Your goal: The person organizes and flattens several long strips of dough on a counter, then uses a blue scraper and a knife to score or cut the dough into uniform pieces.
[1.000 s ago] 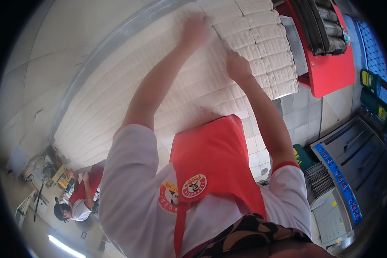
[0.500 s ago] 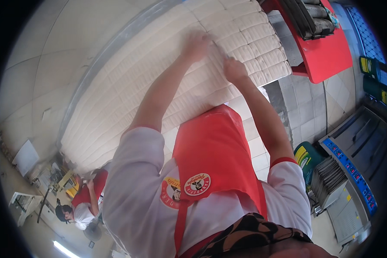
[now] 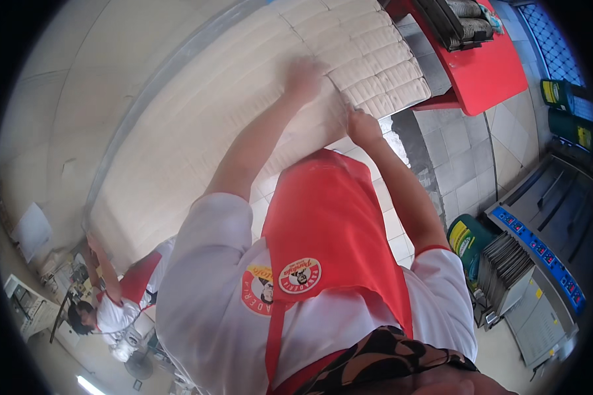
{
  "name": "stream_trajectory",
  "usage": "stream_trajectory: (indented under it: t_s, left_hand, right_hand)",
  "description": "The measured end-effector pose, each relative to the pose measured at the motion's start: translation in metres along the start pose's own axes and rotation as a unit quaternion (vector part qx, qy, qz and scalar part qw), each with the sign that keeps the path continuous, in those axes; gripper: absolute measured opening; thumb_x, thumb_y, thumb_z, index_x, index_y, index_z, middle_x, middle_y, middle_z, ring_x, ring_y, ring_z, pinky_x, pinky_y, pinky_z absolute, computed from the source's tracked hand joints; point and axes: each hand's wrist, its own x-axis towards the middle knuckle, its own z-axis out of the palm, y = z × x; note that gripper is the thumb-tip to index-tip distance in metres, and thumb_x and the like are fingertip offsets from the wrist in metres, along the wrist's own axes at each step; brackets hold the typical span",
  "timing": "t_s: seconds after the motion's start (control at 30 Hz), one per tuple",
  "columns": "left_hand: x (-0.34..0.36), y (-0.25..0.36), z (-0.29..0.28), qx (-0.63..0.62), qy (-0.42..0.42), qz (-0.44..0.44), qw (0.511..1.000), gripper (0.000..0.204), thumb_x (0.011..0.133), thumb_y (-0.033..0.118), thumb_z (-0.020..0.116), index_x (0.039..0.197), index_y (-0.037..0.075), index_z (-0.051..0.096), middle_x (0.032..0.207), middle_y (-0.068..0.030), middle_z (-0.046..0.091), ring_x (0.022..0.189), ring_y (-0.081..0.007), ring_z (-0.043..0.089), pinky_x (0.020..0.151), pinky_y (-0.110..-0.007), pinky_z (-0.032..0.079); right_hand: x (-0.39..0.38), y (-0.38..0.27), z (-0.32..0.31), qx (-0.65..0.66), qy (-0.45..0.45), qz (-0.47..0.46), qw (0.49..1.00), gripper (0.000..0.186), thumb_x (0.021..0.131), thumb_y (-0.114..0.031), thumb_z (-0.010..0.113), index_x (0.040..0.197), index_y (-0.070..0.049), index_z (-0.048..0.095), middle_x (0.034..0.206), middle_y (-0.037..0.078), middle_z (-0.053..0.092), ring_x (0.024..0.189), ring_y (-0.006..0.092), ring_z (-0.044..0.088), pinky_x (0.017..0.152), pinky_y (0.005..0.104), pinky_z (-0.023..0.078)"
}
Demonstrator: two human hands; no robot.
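A wide layer of pale dough (image 3: 197, 125), laid out in long parallel rolls, covers the table in front of me. Crosswise cuts split its right end into short pieces (image 3: 382, 76). My right hand (image 3: 364, 128) is closed at the dough's near edge, around what looks like a knife (image 3: 346, 112); its thin blade is blurred and hard to make out. Just left of the cut line, my left hand (image 3: 304, 80) is over the dough, smeared by motion, so its fingers cannot be read.
A red table (image 3: 491, 82) carrying dark baking pans (image 3: 458, 26) stands at the far right. Right of me are a grey machine with a blue control panel (image 3: 537, 253), stacked trays (image 3: 507, 270) and a green container (image 3: 468, 240). Another person (image 3: 118, 296) works at the table's left end.
My right hand has come slightly nearer along the cut, to the dough's near edge. My left hand has shifted slightly. The other person's arms now reach to the table's end.
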Motion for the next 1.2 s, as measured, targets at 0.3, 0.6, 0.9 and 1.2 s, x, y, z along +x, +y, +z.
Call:
stream_trajectory:
  t_s: [0.3, 0.6, 0.9, 1.2]
  left_hand:
    - [-0.033, 0.059, -0.01, -0.01, -0.067, 0.01, 0.998, 0.034, 0.094, 0.024, 0.063, 0.126, 0.034, 0.071, 0.119, -0.0036, 0.06, 0.122, -0.0254, 0.054, 0.103, -0.049, 0.04]
    - [-0.07, 0.096, -0.002, -0.021, -0.065, 0.007, 0.998, 0.037, 0.094, 0.021, 0.062, 0.127, 0.034, 0.072, 0.12, -0.0048, 0.059, 0.12, -0.0263, 0.055, 0.102, -0.049, 0.039]
    - [-0.091, 0.102, 0.008, -0.035, -0.029, 0.05, 0.998, 0.035, 0.093, 0.02, 0.062, 0.126, 0.029, 0.071, 0.115, -0.0058, 0.061, 0.115, -0.0272, 0.057, 0.097, -0.051, 0.041]
    - [-0.008, -0.053, -0.022, -0.092, 0.147, -0.074, 0.982, 0.028, 0.094, 0.028, 0.066, 0.12, 0.02, 0.07, 0.123, -0.0105, 0.062, 0.121, -0.0339, 0.054, 0.099, -0.058, 0.041]
  right_hand:
    - [-0.052, 0.013, 0.017, 0.007, 0.003, 0.029, 1.0, 0.085, 0.092, -0.007, 0.053, 0.167, -0.015, 0.015, 0.103, 0.031, 0.07, 0.087, 0.0457, 0.073, 0.076, 0.0557, 0.06]
    - [-0.097, 0.022, 0.037, -0.015, 0.011, 0.035, 0.999, 0.088, 0.092, -0.005, 0.052, 0.168, -0.017, 0.01, 0.098, 0.029, 0.071, 0.083, 0.0459, 0.073, 0.073, 0.0552, 0.059]
    - [-0.159, 0.067, 0.094, 0.033, 0.055, 0.036, 0.997, 0.088, 0.093, -0.006, 0.051, 0.168, -0.027, 0.009, 0.098, 0.028, 0.068, 0.078, 0.0473, 0.07, 0.067, 0.0595, 0.055]
    - [-0.468, 0.122, 0.279, 0.225, -0.039, 0.599, 0.768, 0.021, 0.091, -0.01, 0.06, 0.101, 0.008, 0.058, 0.082, 0.024, 0.073, 0.071, 0.035, 0.076, 0.061, 0.0459, 0.061]
